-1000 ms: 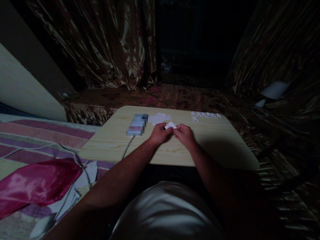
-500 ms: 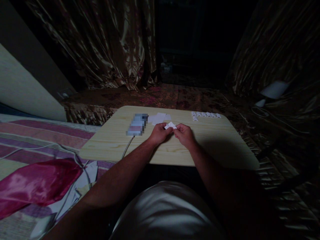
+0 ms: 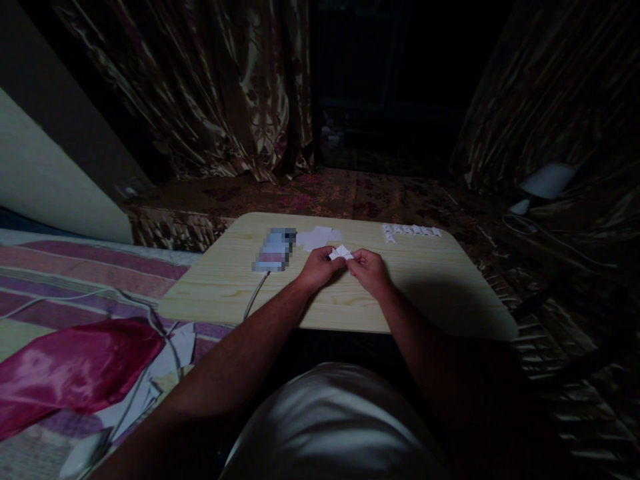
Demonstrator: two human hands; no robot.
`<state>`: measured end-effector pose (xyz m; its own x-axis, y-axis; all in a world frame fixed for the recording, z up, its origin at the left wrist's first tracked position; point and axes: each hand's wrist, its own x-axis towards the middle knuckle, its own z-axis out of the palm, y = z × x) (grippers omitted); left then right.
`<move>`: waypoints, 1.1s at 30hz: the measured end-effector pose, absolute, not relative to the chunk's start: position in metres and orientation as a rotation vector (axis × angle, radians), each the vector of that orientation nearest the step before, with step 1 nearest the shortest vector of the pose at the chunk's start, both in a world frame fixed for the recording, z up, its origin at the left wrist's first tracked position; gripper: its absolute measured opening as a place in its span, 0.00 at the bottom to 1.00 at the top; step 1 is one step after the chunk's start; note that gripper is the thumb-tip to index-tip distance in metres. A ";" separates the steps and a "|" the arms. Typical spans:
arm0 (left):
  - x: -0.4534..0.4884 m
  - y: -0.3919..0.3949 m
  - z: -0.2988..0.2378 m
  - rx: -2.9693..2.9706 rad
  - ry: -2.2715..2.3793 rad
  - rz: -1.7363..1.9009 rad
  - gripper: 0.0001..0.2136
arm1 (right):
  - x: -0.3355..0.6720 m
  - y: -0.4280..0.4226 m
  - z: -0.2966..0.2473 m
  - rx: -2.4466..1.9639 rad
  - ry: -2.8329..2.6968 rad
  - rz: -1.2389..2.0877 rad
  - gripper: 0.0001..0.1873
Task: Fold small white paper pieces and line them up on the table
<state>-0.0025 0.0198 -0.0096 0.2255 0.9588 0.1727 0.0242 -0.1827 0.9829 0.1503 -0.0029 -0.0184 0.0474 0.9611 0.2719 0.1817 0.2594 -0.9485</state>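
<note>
A small folded white paper piece (image 3: pixel 341 251) is pinched between my left hand (image 3: pixel 320 268) and my right hand (image 3: pixel 369 270), both closed on it just above the light wooden table (image 3: pixel 430 287). Behind my hands lie loose white paper sheets (image 3: pixel 319 237). A row of several small folded white paper pieces (image 3: pixel 411 230) sits at the table's far right.
A blurred phone (image 3: pixel 275 249) with a cable (image 3: pixel 254 297) lies left of my hands. A striped bed cover (image 3: pixel 75 280) with a shiny red cloth (image 3: pixel 70 363) and paper scraps is to the left. Dark patterned curtains (image 3: pixel 210 87) hang behind.
</note>
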 end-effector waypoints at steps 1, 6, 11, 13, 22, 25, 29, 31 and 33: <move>-0.003 0.020 -0.010 1.473 0.981 1.145 0.10 | 0.150 -0.003 -0.018 -1.161 -1.393 0.872 0.08; -0.003 0.022 -0.012 1.472 0.988 1.143 0.11 | 0.150 -0.004 -0.017 -1.153 -1.386 0.896 0.07; -0.003 0.023 -0.015 1.481 0.978 1.153 0.11 | 0.149 -0.004 -0.018 -1.174 -1.416 0.869 0.07; -0.003 0.023 -0.015 1.469 0.972 1.142 0.11 | 0.150 -0.004 -0.019 -1.183 -1.441 0.847 0.07; -0.004 0.024 -0.014 1.377 0.919 1.100 0.11 | 0.152 -0.006 -0.018 -1.178 -1.507 0.811 0.07; -0.003 0.023 -0.014 1.347 0.912 1.101 0.11 | 0.151 -0.005 -0.018 -1.179 -1.496 0.825 0.07; -0.002 0.020 -0.011 1.366 0.921 1.116 0.11 | 0.151 -0.003 -0.020 -1.172 -1.458 0.820 0.07; -0.001 0.019 -0.008 1.378 0.898 1.127 0.12 | 0.152 -0.003 -0.020 -1.178 -1.438 0.796 0.08; -0.001 0.018 -0.005 1.342 0.869 1.146 0.14 | 0.153 -0.002 -0.019 -1.196 -1.409 0.786 0.07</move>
<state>-0.0006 0.0181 -0.0055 0.2590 0.9552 0.1435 -0.1195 -0.1157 0.9861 0.1532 -0.0024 -0.0193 0.0811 0.9493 0.3038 0.2406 0.2771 -0.9302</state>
